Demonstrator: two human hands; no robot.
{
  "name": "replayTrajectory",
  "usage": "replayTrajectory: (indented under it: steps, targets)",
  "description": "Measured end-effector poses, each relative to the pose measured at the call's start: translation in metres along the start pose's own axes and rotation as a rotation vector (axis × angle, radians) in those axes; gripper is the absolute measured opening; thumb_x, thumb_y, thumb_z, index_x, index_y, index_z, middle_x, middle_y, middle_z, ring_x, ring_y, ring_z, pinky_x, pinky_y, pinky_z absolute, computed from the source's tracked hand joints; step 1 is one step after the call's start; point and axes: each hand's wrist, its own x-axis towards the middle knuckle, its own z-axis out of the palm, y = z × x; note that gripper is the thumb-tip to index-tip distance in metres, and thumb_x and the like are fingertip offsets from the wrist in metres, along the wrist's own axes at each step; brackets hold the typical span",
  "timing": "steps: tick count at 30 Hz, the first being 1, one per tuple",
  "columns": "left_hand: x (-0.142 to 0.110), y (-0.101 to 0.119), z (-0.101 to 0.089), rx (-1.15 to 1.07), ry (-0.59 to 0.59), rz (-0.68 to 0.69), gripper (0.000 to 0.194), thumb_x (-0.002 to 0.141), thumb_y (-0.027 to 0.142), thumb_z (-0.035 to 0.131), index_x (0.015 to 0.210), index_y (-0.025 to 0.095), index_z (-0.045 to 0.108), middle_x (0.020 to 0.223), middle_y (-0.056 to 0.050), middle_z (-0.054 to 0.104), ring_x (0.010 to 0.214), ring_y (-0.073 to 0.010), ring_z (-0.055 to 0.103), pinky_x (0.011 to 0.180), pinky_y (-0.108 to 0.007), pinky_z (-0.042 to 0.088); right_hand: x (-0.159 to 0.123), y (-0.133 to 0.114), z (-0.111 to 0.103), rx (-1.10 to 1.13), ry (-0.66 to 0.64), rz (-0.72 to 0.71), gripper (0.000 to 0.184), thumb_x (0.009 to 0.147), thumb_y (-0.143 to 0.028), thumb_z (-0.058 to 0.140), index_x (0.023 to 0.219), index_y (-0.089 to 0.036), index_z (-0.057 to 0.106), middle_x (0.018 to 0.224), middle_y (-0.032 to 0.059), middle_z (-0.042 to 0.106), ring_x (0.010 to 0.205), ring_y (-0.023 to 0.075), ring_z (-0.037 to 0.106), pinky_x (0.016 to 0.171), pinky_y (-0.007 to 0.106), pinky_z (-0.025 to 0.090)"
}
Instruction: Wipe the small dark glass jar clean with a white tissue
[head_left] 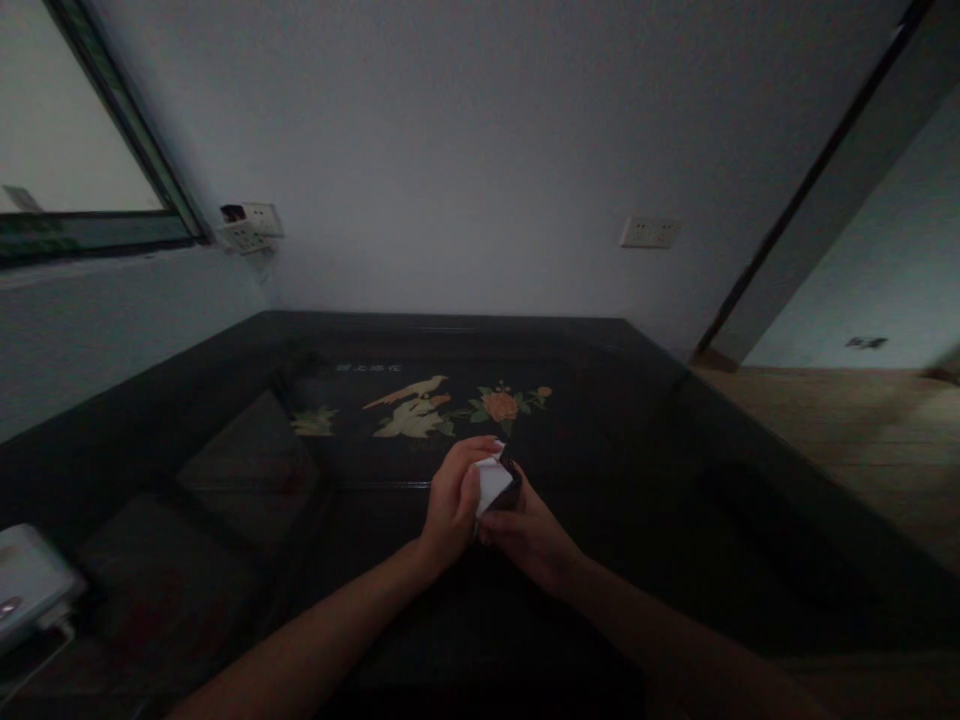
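My left hand (452, 500) is closed on a white, folded sheet (493, 482), which looks like paper or tissue; its exact kind is unclear in the dim light. Against that sheet is a small dark object with a boxy edge (513, 491), held by my right hand (531, 530), its thumb lying across the near side. Both hands meet above the middle of a glossy black table (420, 600). Fingers hide much of the dark object, so I cannot tell what it is.
Coloured bird and flower pictures (431, 410) decorate the tabletop. A white device (34, 580) with a cable stands at the left edge. Wall sockets (651, 233) sit above the table, with another socket plate (264, 218) near the window (90, 110). Wooden floor (862, 420) shows at right.
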Motion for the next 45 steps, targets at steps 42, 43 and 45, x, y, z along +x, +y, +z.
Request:
replayTrajectory:
  steps: [42,43,45]
  targets:
    - [0.015,-0.013,0.007,-1.196,0.223,-0.874,0.025,0.083,0.026,0.047,0.091,0.012,0.066,0.091,-0.009,0.070,0.090,-0.0221,0.064,0.087,-0.036,0.047,0.024,-0.037,-0.038,-0.756,0.129,-0.228,0.058,0.058,-0.027,0.079,0.105,-0.023,0.045,0.083,-0.0023,0.055,0.063,0.0108,0.055,0.060,0.026,0.046]
    - [0.016,-0.012,0.007,-1.193,0.239,-0.868,0.024,0.082,0.025,0.047,0.090,0.012,0.066,0.091,-0.009,0.070,0.088,-0.0217,0.064,0.086,-0.036,0.048,0.024,-0.035,-0.037,-0.794,0.139,-0.255,0.053,0.062,-0.029,0.077,0.105,-0.023,0.047,0.086,-0.0005,0.055,0.066,0.0116,0.056,0.061,0.027,0.047]
    - [0.018,-0.011,0.006,-1.180,0.273,-0.856,0.023,0.082,0.022,0.047,0.088,0.012,0.067,0.089,-0.008,0.070,0.085,-0.0204,0.065,0.083,-0.033,0.049,0.022,-0.030,-0.035,-0.891,0.145,-0.310,0.047,0.070,-0.032,0.070,0.111,-0.022,0.050,0.095,0.0038,0.056,0.074,0.0144,0.057,0.064,0.029,0.048]
